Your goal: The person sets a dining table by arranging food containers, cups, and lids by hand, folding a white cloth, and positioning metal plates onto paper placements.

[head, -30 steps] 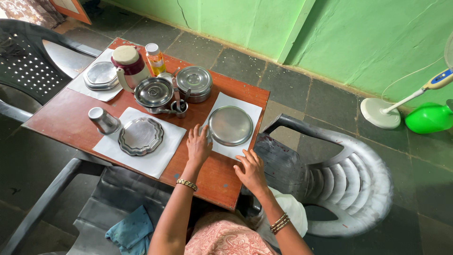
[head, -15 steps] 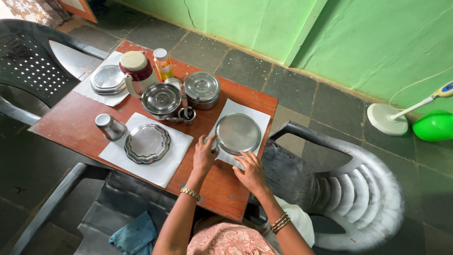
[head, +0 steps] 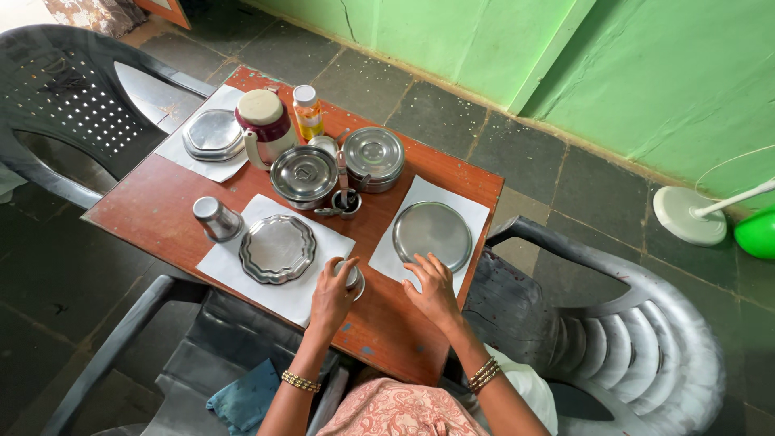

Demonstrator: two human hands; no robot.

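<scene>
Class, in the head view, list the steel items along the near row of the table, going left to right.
Steel tumbler → scalloped plate → small tumbler under the left hand → right hand → round plate.

Worktop (head: 153,214): scalloped plate (head: 277,248) on napkin (head: 242,278), tumbler (head: 216,219) to its left. Round plate (head: 432,235) on napkin to its right. Lidded pots (head: 304,173), jug (head: 263,126), bottle (head: 307,111) behind.

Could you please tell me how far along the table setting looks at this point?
Three plates lie on white napkins: the scalloped plate, the round plate and a far plate. One steel tumbler stands placed. The left hand holds a second tumbler between settings; the right hand rests on the napkin. The lidded pots remain closed.
</scene>
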